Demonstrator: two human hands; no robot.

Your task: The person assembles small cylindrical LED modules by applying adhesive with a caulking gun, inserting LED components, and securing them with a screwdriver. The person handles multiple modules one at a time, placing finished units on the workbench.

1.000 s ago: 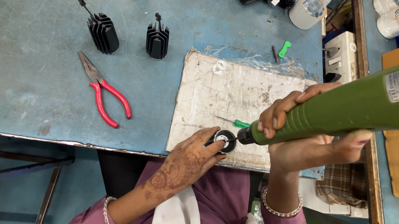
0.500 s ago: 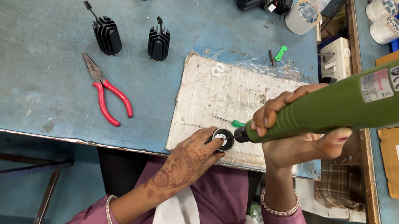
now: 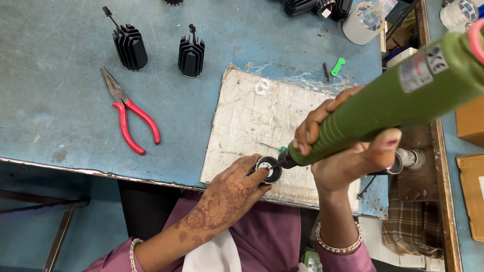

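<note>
Green and long, the electric screwdriver (image 3: 396, 100) runs from the upper right of the frame down to lower centre, and the right hand (image 3: 340, 143) is wrapped closed around its lower end, fingers over the top and thumb beneath. Its tip meets a small round black part (image 3: 269, 169) that sits on the near edge of a pale worn board (image 3: 252, 122) lying on the blue table (image 3: 56, 102). The left hand (image 3: 227, 193) pinches that part with its fingers curled shut on the rim, palm down. Both hands lie close together, just short of touching.

Compared with a moment earlier, the screwdriver's body tilts more steeply, its far end higher toward the upper right corner, while the left hand's grip on the part looks unchanged.

Both forearms come up from the bottom edge, each with a bracelet at the wrist. Red-handled pliers (image 3: 130, 115) and two black finned heat sinks (image 3: 130, 46) lie well apart, left of centre.
</note>
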